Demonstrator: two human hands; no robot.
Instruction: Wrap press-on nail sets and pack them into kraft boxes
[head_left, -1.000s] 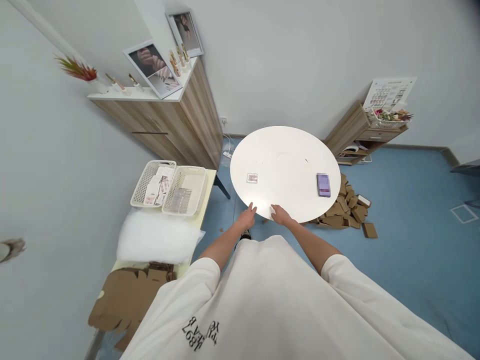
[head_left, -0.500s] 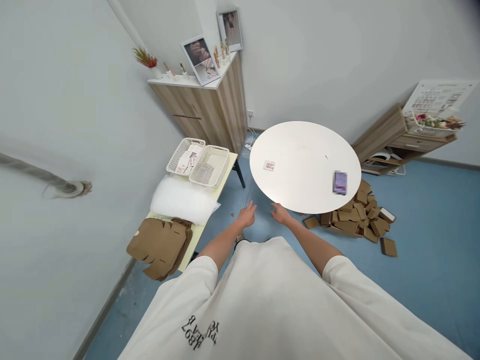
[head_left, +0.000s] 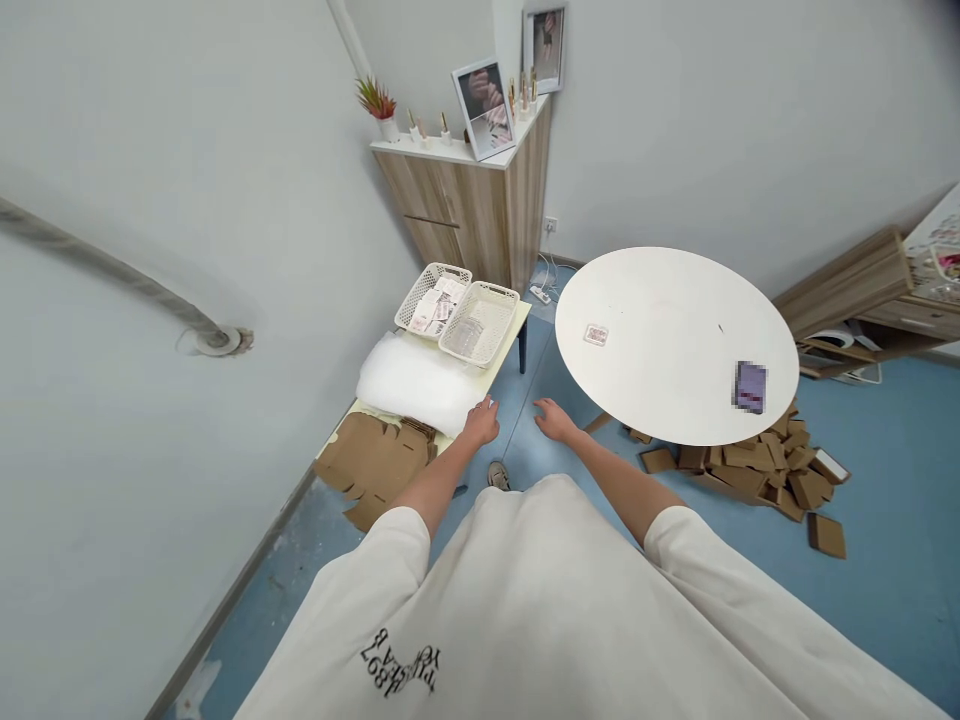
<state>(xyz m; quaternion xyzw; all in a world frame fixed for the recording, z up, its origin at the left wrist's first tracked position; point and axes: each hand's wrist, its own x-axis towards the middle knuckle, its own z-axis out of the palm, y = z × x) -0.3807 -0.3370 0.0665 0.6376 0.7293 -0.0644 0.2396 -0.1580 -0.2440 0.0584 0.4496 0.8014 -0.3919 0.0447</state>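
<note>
My left hand [head_left: 480, 422] holds nothing and is at the edge of a white mass of fluffy padding [head_left: 416, 382], close to it or barely touching it. My right hand [head_left: 555, 420] is also empty, hanging over the blue floor just short of the rim of a round white table [head_left: 675, 345]. On that tabletop lie a small pinkish card [head_left: 595, 335] and a blurred purple flat object [head_left: 750, 388], both out of reach of my fingers.
A yellow-topped table [head_left: 510, 330] holds two white lattice baskets [head_left: 478, 323] with small packets and flattened kraft cardboard [head_left: 375, 460]. Kraft boxes [head_left: 757, 465] lie heaped on the floor under the round table's right side. A wooden cabinet [head_left: 450, 200] stands in the corner.
The view has swung left, so the room slides right in the picture. My hands now sit beside the padding and yellow table, with the left one closer to the padding.
</note>
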